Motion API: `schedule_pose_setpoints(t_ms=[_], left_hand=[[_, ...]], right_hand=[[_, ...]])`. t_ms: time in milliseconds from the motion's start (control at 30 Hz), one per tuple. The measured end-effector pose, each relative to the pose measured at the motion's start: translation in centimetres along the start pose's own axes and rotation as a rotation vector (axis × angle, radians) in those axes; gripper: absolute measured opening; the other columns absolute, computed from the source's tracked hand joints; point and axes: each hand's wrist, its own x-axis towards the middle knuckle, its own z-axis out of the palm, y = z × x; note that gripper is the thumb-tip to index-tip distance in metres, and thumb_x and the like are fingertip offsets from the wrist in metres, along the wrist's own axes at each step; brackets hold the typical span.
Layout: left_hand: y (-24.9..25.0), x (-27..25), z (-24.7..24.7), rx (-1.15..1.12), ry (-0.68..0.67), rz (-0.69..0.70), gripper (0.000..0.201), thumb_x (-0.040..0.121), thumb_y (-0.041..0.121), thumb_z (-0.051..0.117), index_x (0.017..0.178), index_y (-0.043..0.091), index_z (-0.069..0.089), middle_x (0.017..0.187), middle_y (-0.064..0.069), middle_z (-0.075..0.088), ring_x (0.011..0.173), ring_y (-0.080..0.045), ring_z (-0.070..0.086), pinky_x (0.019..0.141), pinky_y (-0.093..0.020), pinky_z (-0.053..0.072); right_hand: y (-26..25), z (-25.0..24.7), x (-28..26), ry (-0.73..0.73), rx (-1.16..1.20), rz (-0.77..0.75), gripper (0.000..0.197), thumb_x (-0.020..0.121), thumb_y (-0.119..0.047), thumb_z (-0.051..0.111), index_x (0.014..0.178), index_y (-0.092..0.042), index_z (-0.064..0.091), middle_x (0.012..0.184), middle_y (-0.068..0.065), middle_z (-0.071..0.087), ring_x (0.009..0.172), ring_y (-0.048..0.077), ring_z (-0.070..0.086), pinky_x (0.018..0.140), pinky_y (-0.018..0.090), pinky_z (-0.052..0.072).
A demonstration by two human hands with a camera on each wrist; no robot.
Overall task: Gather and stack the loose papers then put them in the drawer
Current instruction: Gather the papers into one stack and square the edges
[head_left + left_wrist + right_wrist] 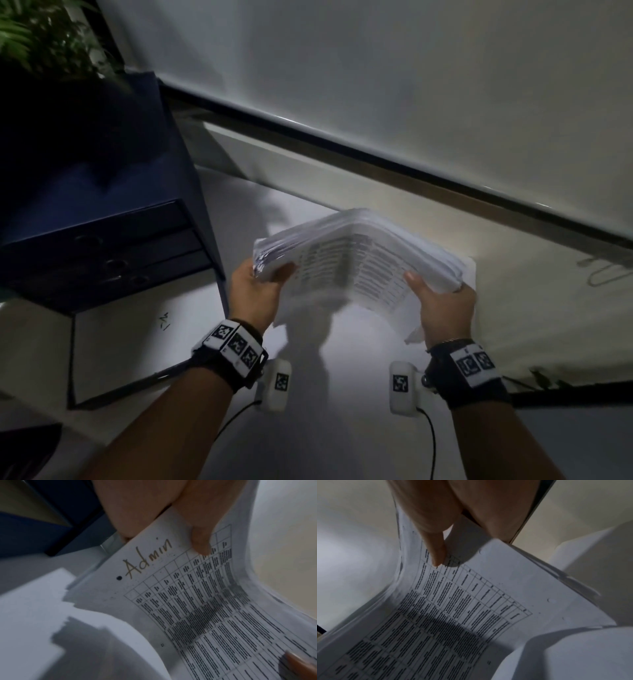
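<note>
A thick stack of white papers (356, 260) with a printed table on its near face is held above the white desk, bowed upward in the middle. My left hand (260, 284) grips its left end, thumb on the printed sheet. My right hand (442, 301) grips the right end the same way. In the left wrist view the printed sheet (188, 601) carries the handwritten word "Admin" and my thumb (200, 539) presses on it. In the right wrist view the papers (453, 608) curve under my thumb (436, 550). The dark blue drawer unit (113, 253) stands to the left, its drawers closed.
More white sheets (387, 318) lie on the desk (191, 301) under the stack. A potted plant (44, 37) sits on the drawer unit. A light wall with a dark rail (376, 150) runs behind. A paper clip (603, 274) lies at the right.
</note>
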Motion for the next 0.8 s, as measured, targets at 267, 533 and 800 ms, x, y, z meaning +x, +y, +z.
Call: schedule_pose_setpoints(t_ms=[267, 533, 800], left_hand=[[-0.2, 0.5, -0.9, 0.058, -0.039, 0.015, 0.037, 0.069, 0.018, 0.088, 0.101, 0.025, 0.07, 0.098, 0.002, 0.076, 0.096, -0.022, 0.072, 0.091, -0.049, 0.057], [-0.5, 0.6, -1.2, 0.051, -0.075, 0.013, 0.05, 0.066, 0.026, 0.09, 0.11, 0.027, 0.064, 0.105, 0.0, 0.074, 0.097, -0.02, 0.071, 0.088, -0.043, 0.058], [-0.8, 0.6, -0.4, 0.102, -0.079, 0.003, 0.027, 0.081, 0.011, 0.078, 0.105, 0.022, 0.07, 0.09, 0.009, 0.073, 0.071, 0.009, 0.067, 0.068, -0.012, 0.054]], right_hand=[[-1.2, -0.3, -0.8, 0.0, -0.115, -0.083, 0.028, 0.076, -0.016, 0.084, 0.1, -0.025, 0.074, 0.1, -0.006, 0.074, 0.096, 0.017, 0.07, 0.088, 0.047, 0.059], [-1.2, -0.6, -1.3, 0.062, -0.198, -0.145, 0.035, 0.075, -0.017, 0.085, 0.105, -0.029, 0.07, 0.104, -0.011, 0.069, 0.098, 0.013, 0.068, 0.087, 0.04, 0.059], [-0.8, -0.9, -1.2, 0.053, -0.239, -0.099, 0.014, 0.08, -0.019, 0.081, 0.092, -0.016, 0.075, 0.084, 0.0, 0.075, 0.08, 0.02, 0.072, 0.078, 0.044, 0.061]])
